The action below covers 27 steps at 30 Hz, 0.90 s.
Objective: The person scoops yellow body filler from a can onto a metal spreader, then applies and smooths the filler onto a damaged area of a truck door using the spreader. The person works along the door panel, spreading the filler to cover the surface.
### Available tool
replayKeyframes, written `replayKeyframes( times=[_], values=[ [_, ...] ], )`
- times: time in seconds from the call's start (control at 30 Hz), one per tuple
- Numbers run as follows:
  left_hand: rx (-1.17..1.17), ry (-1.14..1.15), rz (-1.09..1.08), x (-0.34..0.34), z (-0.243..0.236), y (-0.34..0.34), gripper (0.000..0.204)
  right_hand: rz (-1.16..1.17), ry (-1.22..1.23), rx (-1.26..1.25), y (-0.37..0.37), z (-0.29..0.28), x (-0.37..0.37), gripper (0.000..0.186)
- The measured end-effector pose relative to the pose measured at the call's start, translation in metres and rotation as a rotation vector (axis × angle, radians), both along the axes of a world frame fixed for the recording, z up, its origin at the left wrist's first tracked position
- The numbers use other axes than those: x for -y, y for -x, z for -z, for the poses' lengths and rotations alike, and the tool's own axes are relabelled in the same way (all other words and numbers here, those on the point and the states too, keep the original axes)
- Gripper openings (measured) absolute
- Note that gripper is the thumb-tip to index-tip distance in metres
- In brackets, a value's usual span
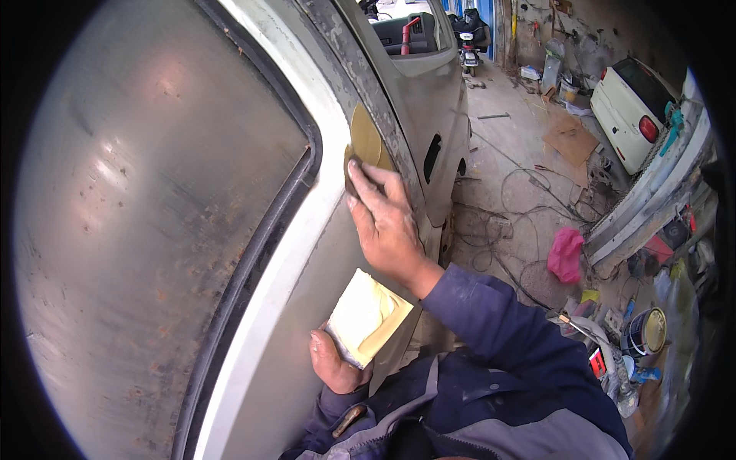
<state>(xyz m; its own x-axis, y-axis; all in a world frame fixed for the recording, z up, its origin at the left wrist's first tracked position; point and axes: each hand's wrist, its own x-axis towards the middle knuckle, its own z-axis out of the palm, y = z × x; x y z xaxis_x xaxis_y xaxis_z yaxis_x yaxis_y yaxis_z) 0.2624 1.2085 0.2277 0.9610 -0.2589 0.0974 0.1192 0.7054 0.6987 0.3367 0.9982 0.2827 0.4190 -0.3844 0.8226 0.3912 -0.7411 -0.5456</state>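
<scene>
My right hand [389, 230] grips a small dark spreader [350, 172], its fingers pressed against the car body panel [322, 261] beside the window frame. A smooth yellow filler patch [367, 130] covers the panel just above and beside those fingers, partly hidden by them. Lower down, my left hand [339, 366] holds a small putty board [392, 328], its thumb at the near left edge. Pale yellow filler [362, 307] lies thickly across the board's face. The left fingers are mostly hidden under it.
A dusty, spotted window [153, 230] fills the left side. The car's door [418, 100] stands beyond the patch. On the floor to the right lie cables [502, 180], a pink bag [566, 254], cardboard [569, 140] and an opened can [645, 331]. A motorbike [469, 38] stands far back.
</scene>
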Motion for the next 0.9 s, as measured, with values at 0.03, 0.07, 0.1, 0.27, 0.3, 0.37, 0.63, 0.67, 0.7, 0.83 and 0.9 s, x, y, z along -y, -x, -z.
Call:
replayKeyframes(
  times=[0.03,0.07,0.1,0.27,0.3,0.37,0.63,0.67,0.7,0.83,0.9],
  values=[
    [0.007,-0.040,-0.007,0.001,-0.001,-0.001,0.068,-0.045,0.003,-0.014,0.010,0.003,-0.003,0.051],
    [0.017,-0.022,0.005,0.002,-0.002,-0.001,0.068,-0.085,-0.005,0.024,0.017,0.006,-0.004,0.047],
    [0.024,-0.004,0.014,0.001,-0.003,0.000,0.067,-0.095,-0.067,0.010,0.021,0.006,0.003,0.045],
    [-0.009,-0.043,0.017,-0.006,-0.002,0.003,0.066,0.001,-0.121,0.046,-0.005,-0.017,0.065,0.038],
    [-0.028,-0.009,0.017,-0.007,-0.002,0.002,0.067,0.032,-0.084,0.027,-0.015,-0.022,0.074,0.039],
    [-0.040,-0.083,-0.010,-0.011,0.000,0.004,0.067,0.038,-0.029,0.021,-0.030,-0.027,0.082,0.039],
    [-0.011,-0.020,0.054,-0.015,0.014,0.003,0.071,-0.028,0.007,0.028,-0.013,0.005,0.030,0.044],
    [-0.022,-0.020,0.056,-0.015,0.014,0.002,0.072,-0.011,0.037,0.000,-0.007,0.009,0.023,0.047],
    [-0.036,-0.007,0.078,-0.014,0.014,0.002,0.072,-0.013,0.051,-0.005,-0.001,0.013,0.017,0.048],
    [0.031,-0.053,0.058,-0.011,0.007,0.003,0.069,-0.024,0.073,-0.037,0.017,0.026,-0.006,0.056],
    [0.041,-0.058,0.024,-0.008,0.003,0.004,0.067,-0.033,0.081,-0.045,0.026,0.034,-0.018,0.057]
  ],
)
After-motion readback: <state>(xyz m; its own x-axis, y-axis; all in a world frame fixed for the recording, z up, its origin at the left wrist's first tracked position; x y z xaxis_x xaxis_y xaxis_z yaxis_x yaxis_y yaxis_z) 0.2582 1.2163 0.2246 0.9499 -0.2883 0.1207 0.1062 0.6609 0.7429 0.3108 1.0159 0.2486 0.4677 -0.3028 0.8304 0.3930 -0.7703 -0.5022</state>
